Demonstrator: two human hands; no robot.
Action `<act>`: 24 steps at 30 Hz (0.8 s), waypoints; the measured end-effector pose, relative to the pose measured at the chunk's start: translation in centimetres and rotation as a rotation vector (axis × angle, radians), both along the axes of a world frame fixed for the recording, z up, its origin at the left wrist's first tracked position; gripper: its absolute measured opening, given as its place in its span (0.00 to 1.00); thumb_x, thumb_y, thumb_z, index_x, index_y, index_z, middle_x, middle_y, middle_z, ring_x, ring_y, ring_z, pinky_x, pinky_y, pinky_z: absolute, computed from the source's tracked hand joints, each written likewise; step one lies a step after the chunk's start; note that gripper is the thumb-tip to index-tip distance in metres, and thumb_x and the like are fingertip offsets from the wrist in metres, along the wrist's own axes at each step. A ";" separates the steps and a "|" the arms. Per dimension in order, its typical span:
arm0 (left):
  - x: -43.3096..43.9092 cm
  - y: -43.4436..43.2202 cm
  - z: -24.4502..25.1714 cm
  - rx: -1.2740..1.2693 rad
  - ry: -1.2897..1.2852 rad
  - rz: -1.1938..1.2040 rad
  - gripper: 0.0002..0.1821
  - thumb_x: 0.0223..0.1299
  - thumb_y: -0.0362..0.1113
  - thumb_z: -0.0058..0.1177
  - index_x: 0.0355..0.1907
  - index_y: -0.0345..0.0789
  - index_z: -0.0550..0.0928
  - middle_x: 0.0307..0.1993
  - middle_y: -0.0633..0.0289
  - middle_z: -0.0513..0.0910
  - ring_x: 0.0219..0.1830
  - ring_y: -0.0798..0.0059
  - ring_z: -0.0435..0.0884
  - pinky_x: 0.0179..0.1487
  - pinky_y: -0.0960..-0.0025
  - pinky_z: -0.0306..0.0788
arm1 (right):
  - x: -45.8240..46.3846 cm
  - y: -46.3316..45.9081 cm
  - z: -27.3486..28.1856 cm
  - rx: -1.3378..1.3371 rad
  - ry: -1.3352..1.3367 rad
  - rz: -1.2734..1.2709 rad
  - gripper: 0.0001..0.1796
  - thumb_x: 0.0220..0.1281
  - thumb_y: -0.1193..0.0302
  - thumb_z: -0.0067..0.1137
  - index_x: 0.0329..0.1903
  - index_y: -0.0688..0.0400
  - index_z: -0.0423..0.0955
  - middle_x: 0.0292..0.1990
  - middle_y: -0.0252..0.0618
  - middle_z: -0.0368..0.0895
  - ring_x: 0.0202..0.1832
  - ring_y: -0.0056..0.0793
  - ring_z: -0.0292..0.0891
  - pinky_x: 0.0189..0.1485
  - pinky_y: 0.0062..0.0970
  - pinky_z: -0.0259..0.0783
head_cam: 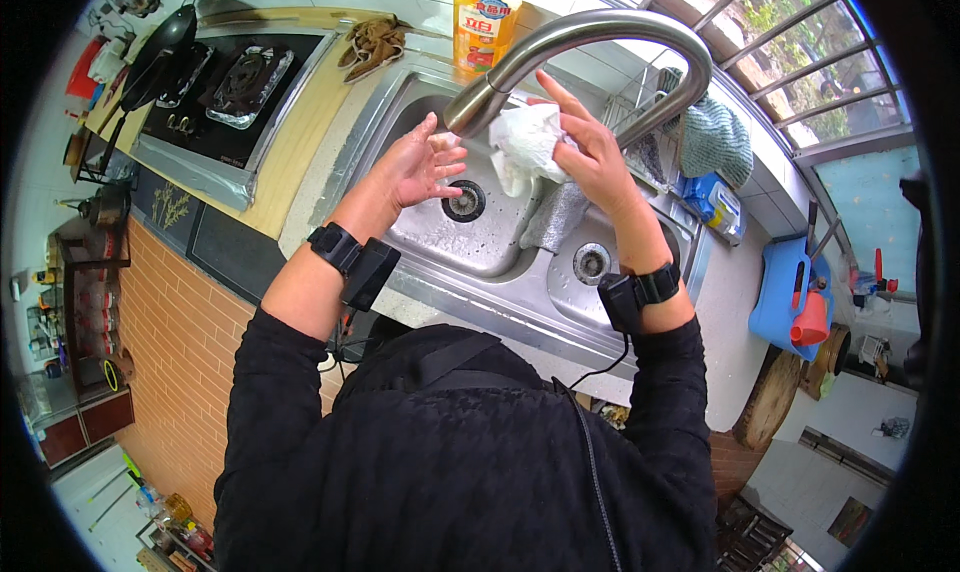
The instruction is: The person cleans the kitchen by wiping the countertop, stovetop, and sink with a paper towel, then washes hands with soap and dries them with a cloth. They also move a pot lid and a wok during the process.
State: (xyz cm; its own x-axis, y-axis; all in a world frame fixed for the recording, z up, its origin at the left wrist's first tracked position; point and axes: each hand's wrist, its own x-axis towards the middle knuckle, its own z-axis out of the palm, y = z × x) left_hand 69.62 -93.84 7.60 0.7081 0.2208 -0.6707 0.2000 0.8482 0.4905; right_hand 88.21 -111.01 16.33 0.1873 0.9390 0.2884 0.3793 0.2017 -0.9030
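Observation:
My right hand point(592, 148) holds a crumpled white cloth or paper towel point(527, 143) above the double-bowl stainless steel sink point(457, 246). My left hand point(425, 165) hovers over the larger bowl, palm turned up and inward, with its fingers apart and nothing in them. The curved brushed-metal faucet point(600, 28) arches over both hands, and its spout end hangs between them. Below the left fingers shows the large bowl's drain strainer point(465, 200). A grey scrubbing cloth point(556, 218) drapes over the divider between the bowls. Water drops dot the steel.
A yellow detergent bottle point(484, 28) stands behind the sink. To the left are a brown rag point(377, 45) and a gas cooktop point(225, 92) with a black wok point(161, 54). On the right lie a green towel point(716, 137), a blue package point(712, 204) and a blue plastic basket point(772, 294).

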 end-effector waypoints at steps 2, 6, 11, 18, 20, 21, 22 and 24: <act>-0.1 0.2 0.3 0.029 0.034 -0.029 0.42 0.61 0.67 0.38 0.68 0.39 0.54 0.70 0.50 0.49 0.71 0.56 0.48 0.64 0.34 0.46 | -0.5 0.7 0.5 -0.053 -0.043 -0.026 0.18 0.48 0.74 0.49 0.43 0.65 0.77 0.66 0.48 0.61 0.65 0.37 0.62 0.59 0.30 0.63; 0.0 1.4 0.8 0.066 0.125 -0.061 0.48 0.60 0.69 0.35 0.72 0.44 0.38 0.72 0.51 0.31 0.73 0.56 0.26 0.63 0.28 0.30 | -1.3 2.4 0.7 -0.145 0.073 -0.026 0.15 0.49 0.74 0.51 0.40 0.68 0.77 0.61 0.46 0.66 0.49 0.24 0.71 0.45 0.23 0.68; 0.1 3.7 0.6 0.093 0.153 -0.122 0.45 0.60 0.69 0.33 0.72 0.47 0.39 0.72 0.51 0.30 0.73 0.57 0.21 0.61 0.28 0.22 | -2.5 4.1 0.6 -0.133 0.139 -0.064 0.13 0.49 0.75 0.53 0.37 0.71 0.76 0.51 0.32 0.71 0.31 0.14 0.68 0.32 0.17 0.66; 1.2 8.3 0.0 0.168 0.130 -0.156 0.43 0.61 0.68 0.32 0.72 0.47 0.43 0.72 0.54 0.29 0.73 0.60 0.23 0.62 0.30 0.17 | -2.5 6.8 -0.4 -0.063 0.124 -0.206 0.07 0.50 0.79 0.52 0.31 0.71 0.74 0.62 0.41 0.67 0.34 0.13 0.69 0.34 0.17 0.66; 1.7 9.7 -0.3 0.168 0.144 -0.149 0.42 0.61 0.68 0.31 0.72 0.47 0.44 0.72 0.54 0.30 0.74 0.60 0.24 0.62 0.30 0.18 | -2.3 8.2 -0.8 0.009 0.136 -0.252 0.06 0.49 0.79 0.54 0.25 0.72 0.73 0.61 0.42 0.68 0.30 0.13 0.69 0.29 0.18 0.66; 1.9 10.3 -0.4 0.163 0.135 -0.154 0.42 0.61 0.68 0.31 0.72 0.48 0.44 0.72 0.54 0.31 0.73 0.61 0.22 0.62 0.31 0.17 | -2.1 8.9 -0.9 0.020 0.115 -0.271 0.06 0.49 0.80 0.54 0.25 0.73 0.73 0.61 0.42 0.68 0.30 0.13 0.69 0.30 0.18 0.67; 2.2 10.9 -0.6 0.159 0.126 -0.160 0.42 0.62 0.68 0.31 0.72 0.49 0.44 0.72 0.54 0.31 0.73 0.61 0.20 0.62 0.32 0.17 | -1.9 9.5 -0.9 0.033 0.093 -0.291 0.06 0.50 0.80 0.54 0.26 0.73 0.73 0.60 0.41 0.69 0.31 0.13 0.69 0.30 0.18 0.67; 2.6 11.8 -1.0 0.143 0.103 -0.169 0.41 0.62 0.67 0.30 0.72 0.49 0.44 0.72 0.54 0.32 0.73 0.62 0.19 0.63 0.33 0.17 | -1.6 10.5 -0.7 0.029 0.137 -0.326 0.06 0.52 0.80 0.54 0.29 0.73 0.74 0.60 0.40 0.68 0.31 0.13 0.70 0.31 0.18 0.68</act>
State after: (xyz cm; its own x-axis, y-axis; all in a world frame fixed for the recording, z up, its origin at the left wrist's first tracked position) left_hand 72.20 -82.02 6.61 0.6728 0.2027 -0.7116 0.3887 0.7216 0.5730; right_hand 86.61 -100.55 15.62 0.5144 0.8154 0.2656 0.3036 0.1165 -0.9457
